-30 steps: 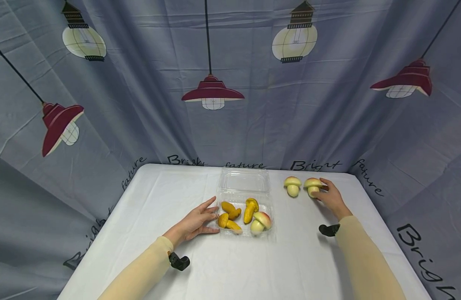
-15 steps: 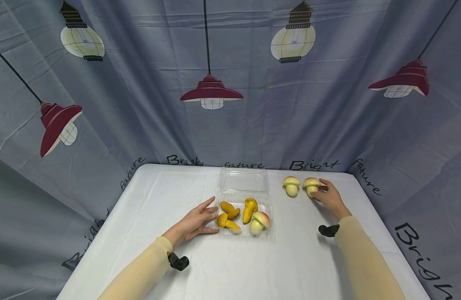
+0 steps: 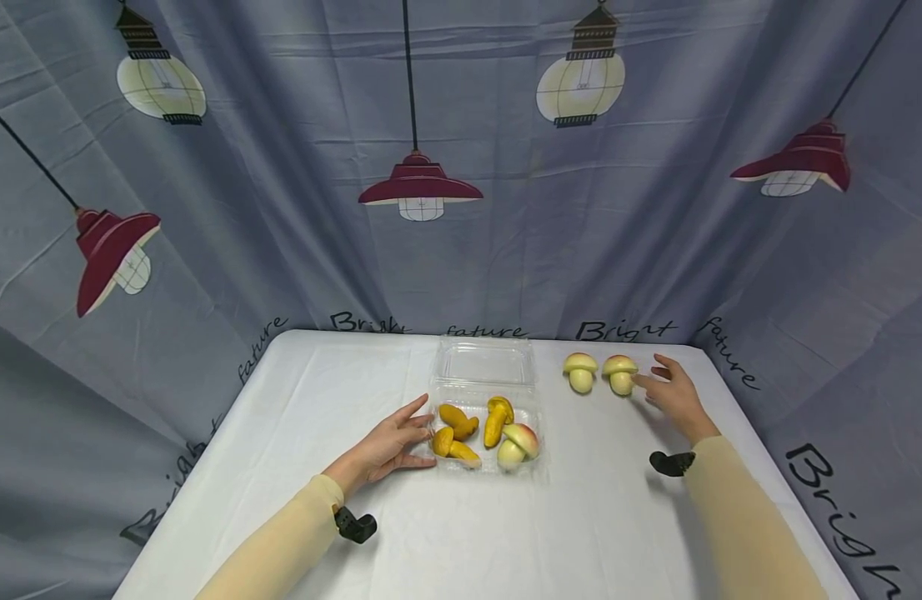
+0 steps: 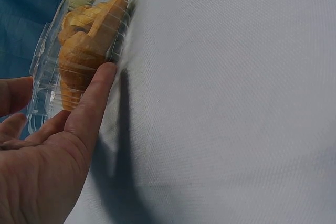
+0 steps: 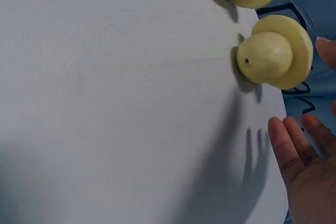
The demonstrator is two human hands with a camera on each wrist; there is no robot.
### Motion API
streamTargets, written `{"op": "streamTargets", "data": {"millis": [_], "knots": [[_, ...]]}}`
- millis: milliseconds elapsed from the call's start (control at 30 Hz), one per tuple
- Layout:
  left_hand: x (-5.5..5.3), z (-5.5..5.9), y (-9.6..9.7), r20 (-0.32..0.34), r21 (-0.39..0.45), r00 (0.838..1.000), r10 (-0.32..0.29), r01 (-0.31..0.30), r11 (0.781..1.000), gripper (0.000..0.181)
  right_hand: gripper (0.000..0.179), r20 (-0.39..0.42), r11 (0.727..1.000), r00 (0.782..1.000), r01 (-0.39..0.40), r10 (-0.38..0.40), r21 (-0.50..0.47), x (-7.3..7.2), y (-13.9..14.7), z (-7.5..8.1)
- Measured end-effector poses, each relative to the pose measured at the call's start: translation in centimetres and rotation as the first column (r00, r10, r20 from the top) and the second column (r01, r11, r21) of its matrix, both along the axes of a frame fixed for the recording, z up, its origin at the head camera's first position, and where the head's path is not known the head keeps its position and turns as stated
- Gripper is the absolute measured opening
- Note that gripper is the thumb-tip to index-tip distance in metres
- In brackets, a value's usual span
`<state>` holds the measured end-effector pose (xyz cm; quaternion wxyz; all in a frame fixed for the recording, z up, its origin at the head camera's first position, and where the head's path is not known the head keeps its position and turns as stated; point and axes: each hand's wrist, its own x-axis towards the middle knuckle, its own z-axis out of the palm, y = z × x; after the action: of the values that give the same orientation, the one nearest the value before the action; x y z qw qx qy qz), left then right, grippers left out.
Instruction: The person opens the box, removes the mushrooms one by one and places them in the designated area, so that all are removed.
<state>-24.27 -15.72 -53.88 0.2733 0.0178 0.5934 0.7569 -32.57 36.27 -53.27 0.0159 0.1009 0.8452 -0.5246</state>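
Probably to steady it, the spread left grip (image 3: pixel 389 442) touches the clear box (image 3: pixel 485 390) at its fingertips. The right grip (image 3: pixel 677 402) is wide, holding nothing, just beside the nearer mushroom (image 3: pixel 620 375); the farther mushroom (image 3: pixel 580 372) lies beyond that one.

Here's the white desk (image 3: pixel 588 542), a blue-grey curtain (image 3: pixel 296 242) rising behind it and along both its sides! Red printed lamp (image 3: pixel 420 177) above the desk's far edge, second red lamp (image 3: pixel 110 252) up to its left, third red lamp (image 3: pixel 806 157) up to its right, two cream lanterns (image 3: pixel 581 83) higher above it, black lettering (image 3: pixel 487 332) tracing that far edge
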Motion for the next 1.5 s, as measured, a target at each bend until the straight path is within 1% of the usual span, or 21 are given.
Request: {"op": "streamTargets", "data": {"millis": [67,267,400,533,667,833,1067,1200,1333,1433,1500], "knots": [[0.0,0.0,0.0,-0.001,-0.002,1.000,0.002,-0.002,1.000,0.072,0.094,-0.030,1.000,0.999,0.014,-0.013,0.014,0.3,0.1,0.4],[0.1,0.0,0.0,-0.003,-0.003,1.000,0.004,-0.004,1.000,0.072,0.093,-0.120,0.999,0.993,0.025,-0.021,0.036,1.2,0.4,1.6],[0.1,0.0,0.0,-0.001,-0.003,1.000,0.008,-0.008,1.000,0.072,0.091,-0.151,0.998,0.988,0.029,-0.021,0.056,1.6,0.2,2.4],[0.1,0.1,0.0,0.001,-0.001,1.000,0.009,-0.009,1.000,0.072,0.088,-0.166,0.997,0.986,0.023,-0.010,0.075,1.8,-0.5,3.0],[0.2,0.2,0.1,0.000,0.002,1.000,0.007,-0.007,1.000,0.071,0.087,-0.176,0.996,0.984,-0.018,0.034,0.092,2.0,-1.5,3.4],[0.2,0.2,0.1,-0.006,-0.002,1.000,0.003,-0.003,1.000,0.071,0.086,-0.186,0.987,0.973,-0.114,0.134,0.116,2.5,-3.3,3.9],[0.3,0.1,0.1,-0.023,-0.001,1.000,-0.007,0.007,1.000,0.073,0.085,-0.188,0.963,0.947,-0.240,0.260,0.121,3.3,-6.3,4.8],[0.3,0.1,0.1,-0.026,-0.004,1.000,-0.005,0.005,1.000,0.072,0.081,-0.185,0.945,0.929,-0.298,0.320,0.133,3.6,-8.0,4.8],[0.2,0.0,0.1,-0.027,-0.004,1.000,-0.003,0.003,1.000,0.072,0.075,-0.203,0.920,0.898,-0.369,0.390,0.133,3.8,-9.5,4.7],[0.2,0.0,0.1,-0.024,-0.003,1.000,0.000,0.000,1.000,0.072,0.073,-0.216,0.896,0.870,-0.425,0.444,0.128,4.1,-10.5,4.6],[0.2,0.0,0.1,-0.026,-0.004,1.000,-0.001,0.001,1.000,0.072,0.072,-0.218,0.884,0.857,-0.449,0.467,0.127,4.4,-11.2,4.7]]}}
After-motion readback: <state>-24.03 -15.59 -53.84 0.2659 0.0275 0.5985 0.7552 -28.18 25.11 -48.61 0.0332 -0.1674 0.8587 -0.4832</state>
